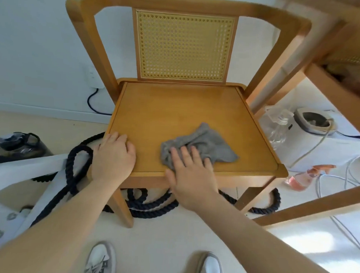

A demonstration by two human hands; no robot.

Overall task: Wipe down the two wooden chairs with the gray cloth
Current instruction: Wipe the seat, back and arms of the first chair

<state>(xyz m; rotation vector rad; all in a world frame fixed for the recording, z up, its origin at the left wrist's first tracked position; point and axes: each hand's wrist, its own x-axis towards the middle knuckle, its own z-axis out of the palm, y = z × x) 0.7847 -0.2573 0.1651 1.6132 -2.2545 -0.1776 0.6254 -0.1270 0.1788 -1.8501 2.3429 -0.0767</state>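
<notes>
A wooden chair point(176, 107) with a cane back panel stands in front of me, its flat seat facing up. The crumpled gray cloth point(205, 143) lies on the seat near the front edge, right of the middle. My right hand point(190, 169) presses flat on the cloth's near side with straight fingers. My left hand point(113, 156) rests on the seat's front left corner, fingers curled over the edge. Part of a second wooden chair point(330, 84) shows at the right, close to the first one.
A thick dark rope point(152, 204) coils on the floor under and left of the chair. A dark bottle point(21, 145) lies at the left. At the right are a white appliance point(318, 131), a pink spray bottle point(304, 177) and loose cables. My shoes show below.
</notes>
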